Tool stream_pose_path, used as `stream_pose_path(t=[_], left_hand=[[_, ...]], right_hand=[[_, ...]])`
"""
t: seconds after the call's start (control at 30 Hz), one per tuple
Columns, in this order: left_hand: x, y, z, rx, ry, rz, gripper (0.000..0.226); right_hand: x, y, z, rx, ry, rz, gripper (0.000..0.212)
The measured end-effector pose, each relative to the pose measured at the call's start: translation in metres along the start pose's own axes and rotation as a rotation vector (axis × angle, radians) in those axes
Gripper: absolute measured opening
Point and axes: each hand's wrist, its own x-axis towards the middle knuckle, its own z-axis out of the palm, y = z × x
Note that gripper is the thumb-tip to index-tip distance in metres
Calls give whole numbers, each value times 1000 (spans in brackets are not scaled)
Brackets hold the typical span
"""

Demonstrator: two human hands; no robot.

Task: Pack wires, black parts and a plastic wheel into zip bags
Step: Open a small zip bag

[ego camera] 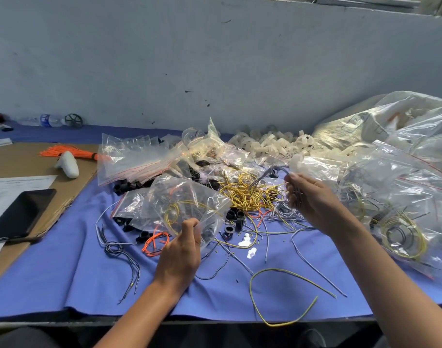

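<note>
The clear plastic zip bag (184,204) I am filling hangs over the blue cloth (89,277). My left hand (182,249) pinches its near edge between thumb and curled fingers. Inside I can make out one looped yellow wire, and some orange too blurred to name. My right hand (309,197), to the right of the bag, has its fingers curled round a small bunch of thin grey wires (265,178). I cannot count the strands.

By my reckoning this bag is barely begun: the grey wires are still to go in, I see no plastic wheel in it, and it is not sealed. The job overall looks partway done. Well to the right of the bag lie several filled clear bags (395,212), at least three, their edges overlapping.

Plenty is left. Between the bag and my right hand sits one tangled pile of yellow wire (247,194). About four loose black plastic rings (235,218) lie just right of the bag, with more heaped behind it. Beyond it to the right is a heap of white plastic wheels (272,144), too many to count. Behind the bag to its left is a stack of empty red-striped zip bags (134,156). One orange wire coil (155,243) lies just left of my left hand, below the bag. One long yellow-green wire (285,297) lies nearer me, to the bag's right.

Far left of the bag are one black tablet (18,212) and one bundle of straight orange wires (66,151).
</note>
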Motion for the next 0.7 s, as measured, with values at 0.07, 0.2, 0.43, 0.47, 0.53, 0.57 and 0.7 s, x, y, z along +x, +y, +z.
stream_pose_path(t=[0.07, 0.2, 0.43, 0.47, 0.53, 0.57, 0.7], left_hand=[[0, 0, 0, -2, 5, 2, 13], [0, 0, 0, -21, 8, 21, 14], [-1, 4, -4, -93, 18, 26, 23], [-1, 4, -4, -103, 20, 23, 24], [-2, 3, -3, -98, 22, 26, 21], [-2, 3, -3, -85, 20, 32, 19], [0, 3, -3, -44, 22, 39, 21]], right_hand=[[-9, 6, 6, -24, -58, 32, 15], [-26, 24, 20, -173, -167, 151, 18], [-33, 68, 79, -268, -267, 271, 17], [-31, 73, 91, -212, -279, 269, 17], [-22, 81, 114, -81, -279, 261, 17], [-16, 82, 124, -21, -266, 258, 14], [6, 86, 152, 203, -180, 274, 27]])
